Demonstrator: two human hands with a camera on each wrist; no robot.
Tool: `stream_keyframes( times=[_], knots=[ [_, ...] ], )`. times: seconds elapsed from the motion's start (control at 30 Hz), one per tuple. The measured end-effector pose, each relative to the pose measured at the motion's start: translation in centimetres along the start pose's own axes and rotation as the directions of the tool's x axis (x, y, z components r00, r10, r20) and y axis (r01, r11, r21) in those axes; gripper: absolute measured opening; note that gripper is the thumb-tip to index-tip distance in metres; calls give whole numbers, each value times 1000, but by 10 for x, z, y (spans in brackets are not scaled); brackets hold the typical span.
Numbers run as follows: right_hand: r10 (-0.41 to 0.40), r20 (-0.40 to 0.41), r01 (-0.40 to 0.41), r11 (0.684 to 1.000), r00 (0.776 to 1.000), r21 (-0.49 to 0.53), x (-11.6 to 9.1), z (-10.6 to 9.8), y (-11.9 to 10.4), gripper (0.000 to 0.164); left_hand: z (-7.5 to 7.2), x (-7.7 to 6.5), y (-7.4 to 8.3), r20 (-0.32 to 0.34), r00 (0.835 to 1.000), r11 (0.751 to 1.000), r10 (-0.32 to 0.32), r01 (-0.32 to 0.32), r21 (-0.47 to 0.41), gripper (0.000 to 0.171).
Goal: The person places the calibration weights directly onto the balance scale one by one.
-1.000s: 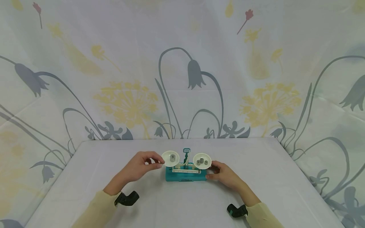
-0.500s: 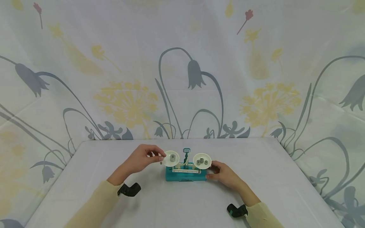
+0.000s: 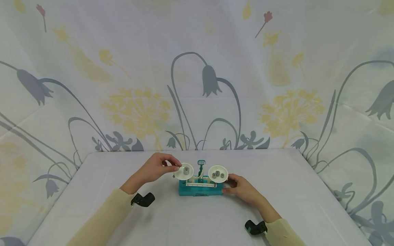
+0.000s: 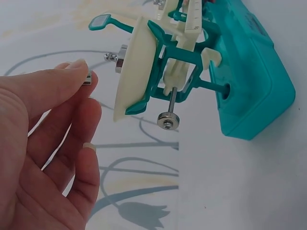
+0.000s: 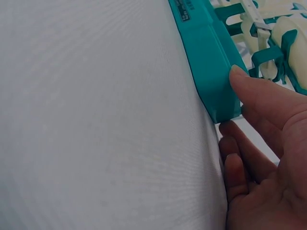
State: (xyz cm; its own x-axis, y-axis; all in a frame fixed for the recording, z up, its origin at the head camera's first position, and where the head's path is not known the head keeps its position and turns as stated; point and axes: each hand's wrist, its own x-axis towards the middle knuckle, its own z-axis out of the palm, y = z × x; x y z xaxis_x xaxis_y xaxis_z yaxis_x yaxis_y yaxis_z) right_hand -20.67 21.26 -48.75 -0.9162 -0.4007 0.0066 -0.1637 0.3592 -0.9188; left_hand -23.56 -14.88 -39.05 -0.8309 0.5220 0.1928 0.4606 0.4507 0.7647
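A teal balance scale (image 3: 200,191) with two cream pans stands on the table. Its left pan (image 3: 180,174) bears a metal weight (image 3: 186,170); several smaller weights (image 3: 218,173) sit in the right pan (image 3: 218,167). At the left pan's rim, my left hand (image 3: 155,168) pinches a small metal weight (image 4: 88,78) between thumb and index finger, mostly hidden by the fingertips. In the left wrist view that hand is apart from the pan. My right hand (image 3: 243,189) grips the right end of the teal base, thumb (image 5: 254,88) on its near corner and other fingers around the end.
A white cloth (image 3: 197,218) covers the tabletop, and a flower-printed curtain (image 3: 197,112) hangs behind and at the sides. A metal adjusting screw (image 4: 168,120) juts from the scale's left beam end. Black wrist cameras (image 3: 144,200) are strapped on both forearms.
My left hand has moved up and to the right, from beside the left pan to its upper left rim, with the small weight pinched. The right hand and scale have stayed put.
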Motion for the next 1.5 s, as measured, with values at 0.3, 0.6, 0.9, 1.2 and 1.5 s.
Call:
stream_keyframes(
  times=[0.3, 0.6, 0.9, 1.2, 1.5],
  knots=[
    [-9, 6, 9, 1000, 1000, -2, -1, 0, 1, 60, 5, 4, -6, -9, 1000, 1000, 3, -3, 21, 9],
    [0, -2, 0, 1000, 1000, -2, 0, 0, 1, 61, 9, 7, -4, -10, 1000, 997, 27, -26, 74, 12],
    [-2, -2, 2, 1000, 1000, -4, 0, 0, 1, 61, 13, 9, -4, -7, 1000, 996, 23, -22, 89, 12],
    [5, -2, -5, 1000, 1000, 7, 1, -1, 3, 60, 15, 9, -8, 9, 1000, 997, 10, -10, 75, 12],
    [6, -4, -6, 1000, 1000, 3, 0, -1, 3, 60, 16, 7, -7, 3, 1000, 998, -7, 6, 60, 12]
  ],
)
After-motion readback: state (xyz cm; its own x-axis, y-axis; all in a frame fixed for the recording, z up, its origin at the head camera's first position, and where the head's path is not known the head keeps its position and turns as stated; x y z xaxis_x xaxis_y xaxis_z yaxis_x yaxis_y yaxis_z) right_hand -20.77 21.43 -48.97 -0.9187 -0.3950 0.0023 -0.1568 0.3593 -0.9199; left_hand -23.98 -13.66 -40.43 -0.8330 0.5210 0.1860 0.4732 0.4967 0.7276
